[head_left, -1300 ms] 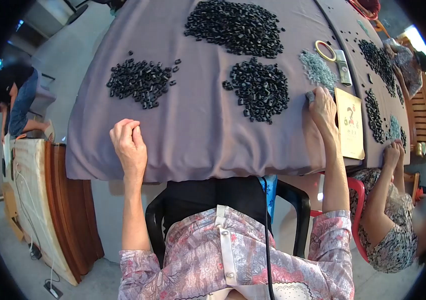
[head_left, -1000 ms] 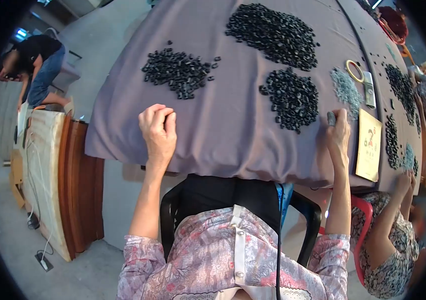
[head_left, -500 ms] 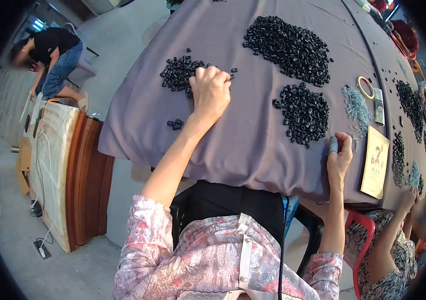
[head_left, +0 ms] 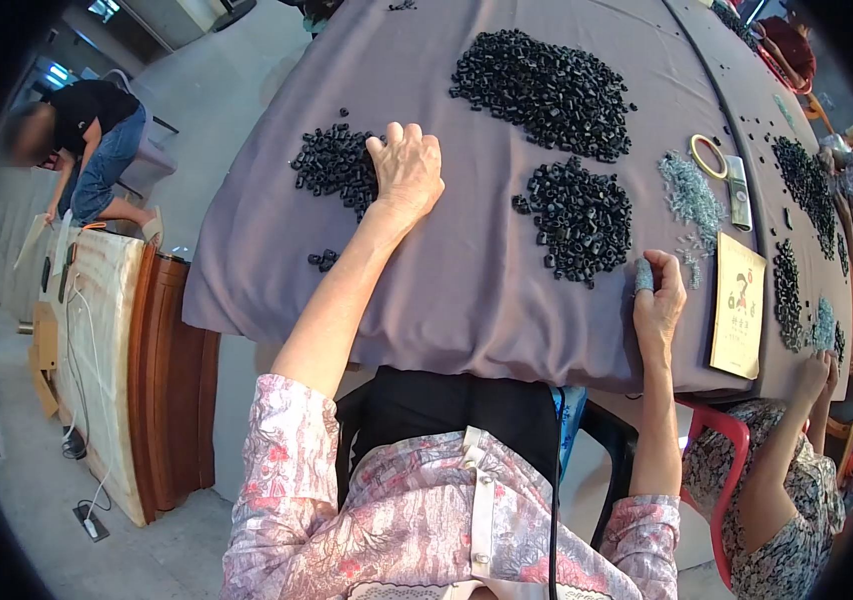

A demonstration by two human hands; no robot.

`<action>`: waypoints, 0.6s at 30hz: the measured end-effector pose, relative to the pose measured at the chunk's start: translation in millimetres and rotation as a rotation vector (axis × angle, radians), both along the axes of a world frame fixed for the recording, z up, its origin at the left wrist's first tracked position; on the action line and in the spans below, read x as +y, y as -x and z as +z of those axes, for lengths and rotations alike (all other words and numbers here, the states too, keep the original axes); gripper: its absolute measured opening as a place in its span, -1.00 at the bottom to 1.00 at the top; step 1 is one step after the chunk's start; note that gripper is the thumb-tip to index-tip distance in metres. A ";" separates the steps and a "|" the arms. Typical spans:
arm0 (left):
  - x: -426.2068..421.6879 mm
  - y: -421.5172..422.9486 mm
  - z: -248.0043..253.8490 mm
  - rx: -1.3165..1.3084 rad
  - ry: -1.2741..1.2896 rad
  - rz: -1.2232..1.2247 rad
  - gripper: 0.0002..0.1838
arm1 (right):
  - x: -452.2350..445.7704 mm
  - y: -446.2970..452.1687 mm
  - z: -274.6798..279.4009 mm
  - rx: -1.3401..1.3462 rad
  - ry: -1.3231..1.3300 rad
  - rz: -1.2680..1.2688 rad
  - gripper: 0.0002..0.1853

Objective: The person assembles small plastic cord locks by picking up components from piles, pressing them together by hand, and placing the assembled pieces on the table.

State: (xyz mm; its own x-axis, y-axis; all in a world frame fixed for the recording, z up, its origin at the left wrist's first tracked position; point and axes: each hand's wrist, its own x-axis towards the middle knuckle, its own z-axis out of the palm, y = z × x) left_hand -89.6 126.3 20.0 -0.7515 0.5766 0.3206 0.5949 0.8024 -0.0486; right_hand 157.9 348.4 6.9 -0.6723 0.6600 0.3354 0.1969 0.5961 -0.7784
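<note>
My left hand (head_left: 408, 172) rests at the right side of a small pile of black pieces (head_left: 335, 165), fingers bent down; what its fingertips hold, if anything, is hidden. A few black pieces (head_left: 324, 261) lie apart, nearer the table's front edge. My right hand (head_left: 660, 292) is over the cloth, thumb and fingers pressed together, with a grey covering on one digit; anything between them is too small to tell. Left of it lies a second black pile (head_left: 579, 220). Small clear pieces (head_left: 690, 196) lie beyond it, and a yellow booklet (head_left: 739, 306) is at its right.
A large black pile (head_left: 547, 95) lies farther back on the purple cloth (head_left: 447, 290). A cream ring (head_left: 709, 157) touches a small packet (head_left: 739, 194). Another person's hands (head_left: 823, 370) are at the right by more piles. A bending person (head_left: 97, 130) is at the far left.
My left hand has moved forward to the small black pile, and a few pieces now lie apart in front of it. My right hand has moved back from the clear pieces. The view has shifted.
</note>
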 end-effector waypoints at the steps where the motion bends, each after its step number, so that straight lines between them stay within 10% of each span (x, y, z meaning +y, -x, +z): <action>1: 0.2 2.5 2.2 -0.026 0.009 0.000 -0.90 | -0.3 0.2 0.5 -0.005 -0.013 0.000 -0.75; 7: -5.0 -4.9 -1.3 0.050 -0.217 -0.150 -0.88 | -0.6 0.4 1.4 0.009 -0.043 0.011 -0.77; 12: -18.7 -88.7 15.8 -0.696 -0.998 -0.236 -0.81 | 1.3 -1.4 -0.9 0.023 -0.065 0.016 -0.71; 18: -42.0 -153.1 -6.9 -0.983 -1.258 -0.253 -0.88 | 1.0 -1.8 1.3 0.016 -0.129 0.034 -0.65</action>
State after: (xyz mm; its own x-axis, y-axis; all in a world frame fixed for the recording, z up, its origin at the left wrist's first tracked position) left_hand 63.6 84.2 13.1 -0.8725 0.4685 0.1388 0.1139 -0.0811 0.9902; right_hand 159.7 349.3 8.2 -0.6872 0.5878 0.4269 0.1631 0.6974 -0.6979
